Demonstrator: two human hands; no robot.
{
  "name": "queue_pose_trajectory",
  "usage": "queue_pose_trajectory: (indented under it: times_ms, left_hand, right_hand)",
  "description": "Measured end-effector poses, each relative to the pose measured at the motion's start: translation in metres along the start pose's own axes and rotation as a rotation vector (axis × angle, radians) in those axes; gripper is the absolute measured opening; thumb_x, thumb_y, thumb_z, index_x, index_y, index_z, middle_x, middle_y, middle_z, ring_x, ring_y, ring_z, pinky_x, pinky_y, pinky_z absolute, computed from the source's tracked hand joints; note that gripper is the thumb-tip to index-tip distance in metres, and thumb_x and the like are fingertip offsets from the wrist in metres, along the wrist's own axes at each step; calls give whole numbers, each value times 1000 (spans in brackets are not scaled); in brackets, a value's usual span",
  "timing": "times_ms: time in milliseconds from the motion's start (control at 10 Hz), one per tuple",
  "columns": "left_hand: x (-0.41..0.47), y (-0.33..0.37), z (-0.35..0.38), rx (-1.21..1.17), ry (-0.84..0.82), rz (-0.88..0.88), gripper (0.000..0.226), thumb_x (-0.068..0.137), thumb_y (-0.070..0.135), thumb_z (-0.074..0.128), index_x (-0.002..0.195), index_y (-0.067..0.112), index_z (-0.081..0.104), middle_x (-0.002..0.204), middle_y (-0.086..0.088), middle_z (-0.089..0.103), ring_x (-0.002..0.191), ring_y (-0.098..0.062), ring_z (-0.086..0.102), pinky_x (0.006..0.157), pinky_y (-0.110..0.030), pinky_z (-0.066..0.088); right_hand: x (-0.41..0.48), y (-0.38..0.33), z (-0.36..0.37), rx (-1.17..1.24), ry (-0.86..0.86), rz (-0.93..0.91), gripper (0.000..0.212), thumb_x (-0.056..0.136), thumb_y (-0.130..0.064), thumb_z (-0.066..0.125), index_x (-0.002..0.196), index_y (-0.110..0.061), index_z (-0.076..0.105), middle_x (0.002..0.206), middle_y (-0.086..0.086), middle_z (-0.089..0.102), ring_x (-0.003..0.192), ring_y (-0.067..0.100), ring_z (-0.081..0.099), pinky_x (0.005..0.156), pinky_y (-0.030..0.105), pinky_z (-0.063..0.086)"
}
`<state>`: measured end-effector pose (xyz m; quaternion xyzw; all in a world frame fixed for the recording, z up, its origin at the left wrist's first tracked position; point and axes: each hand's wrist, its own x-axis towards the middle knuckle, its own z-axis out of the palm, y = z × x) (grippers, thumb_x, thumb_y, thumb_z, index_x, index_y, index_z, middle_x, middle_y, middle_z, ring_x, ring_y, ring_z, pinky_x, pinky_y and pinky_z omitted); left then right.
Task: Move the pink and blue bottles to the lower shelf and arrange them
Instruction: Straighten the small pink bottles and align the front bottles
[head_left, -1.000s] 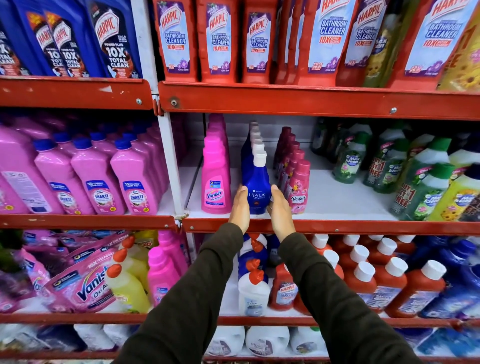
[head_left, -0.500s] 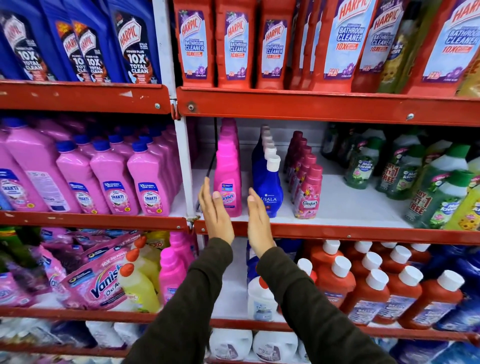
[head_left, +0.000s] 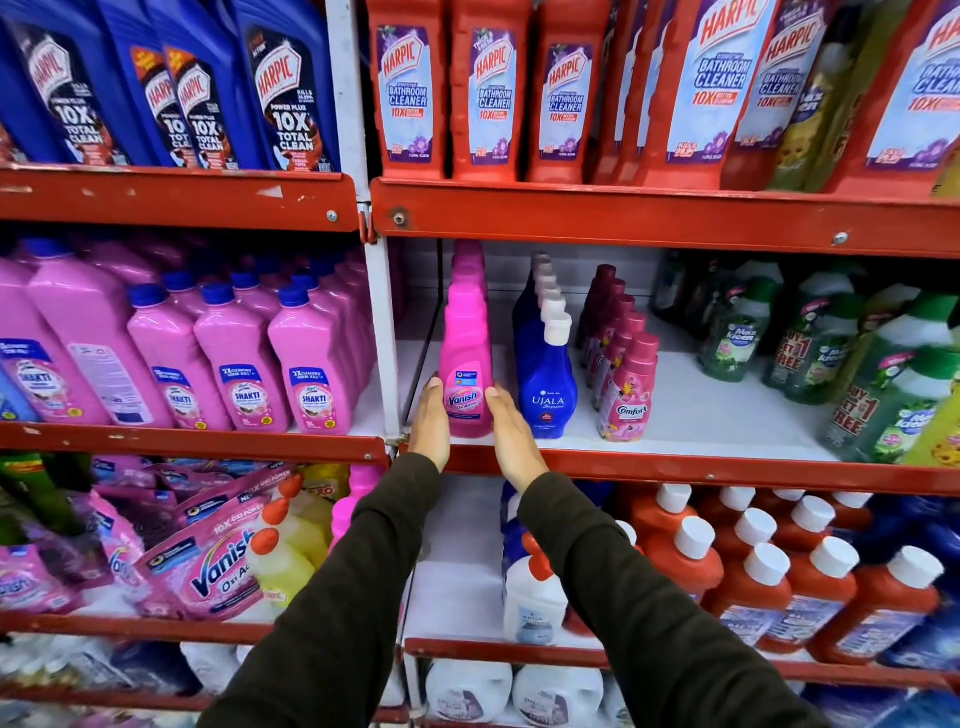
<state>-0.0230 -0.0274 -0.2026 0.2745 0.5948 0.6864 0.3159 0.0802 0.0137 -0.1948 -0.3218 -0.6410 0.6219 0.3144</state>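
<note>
A pink Vanish bottle stands at the front of a row of like bottles on the middle shelf. My left hand lies flat against its left side and my right hand flat against its right side, so the bottle is clasped between them. Just to the right, apart from my right hand, stands a row of blue Ujala bottles with white caps. Both sleeves are dark.
Dark pink Comfort bottles line up right of the blue row, green bottles further right. Pink Shakti bottles fill the left bay. The lower shelf holds white and orange bottles; Vanish pouches lie lower left.
Both hands left the front blue bottle, moved left and now clasp the front pink Vanish bottle. The camera view has shifted left and up.
</note>
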Motion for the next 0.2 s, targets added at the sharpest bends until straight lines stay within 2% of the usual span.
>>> queue_pose_trajectory:
  times_ms: [100,200]
  left_hand:
    - [2,2,-2,-8,10,-11,53,109,39,25,148,9,44,140,-17,57,128,-24,56,112,-39,44]
    - [5,-3,-1,5,-3,1,73,95,60,34,150,12,42,144,-16,55,130,-24,55,116,-46,41]
  right_hand:
    - [3,3,-2,-5,-28,2,59,103,-45,36,155,-18,28,152,4,46,137,18,47,116,34,39]
    - [1,3,1,-7,-10,-23,61,102,-48,37,155,-20,27,156,4,43,140,18,45,118,37,37]
